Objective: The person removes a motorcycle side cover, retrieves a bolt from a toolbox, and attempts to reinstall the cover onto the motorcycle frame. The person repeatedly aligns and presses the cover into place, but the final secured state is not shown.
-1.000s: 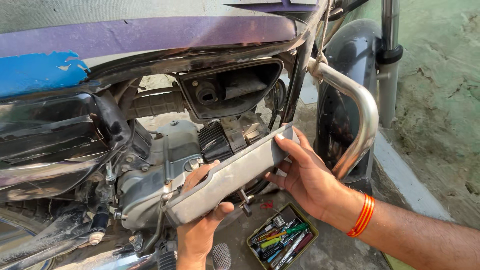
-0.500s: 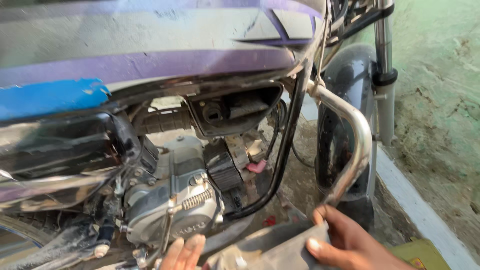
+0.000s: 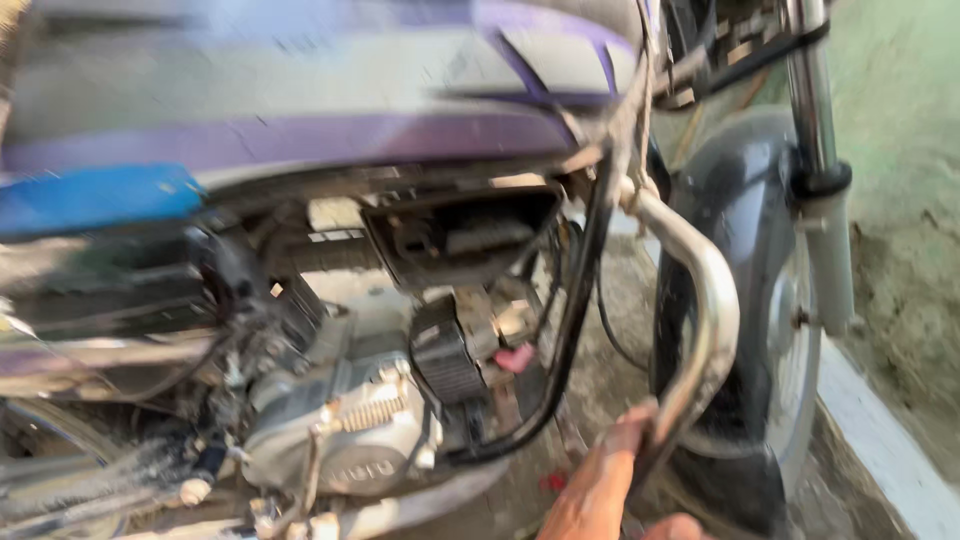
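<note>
One hand (image 3: 600,485) shows at the bottom edge, blurred, its grip impossible to tell, fingertips just beside the chrome crash guard (image 3: 705,320), engine (image 3: 340,430) off to its left; steadying against that guard looks wise

Open gap between black frame tube (image 3: 575,320) and chrome crash guard (image 3: 705,320); engine (image 3: 350,430) blocks leftward.
</note>
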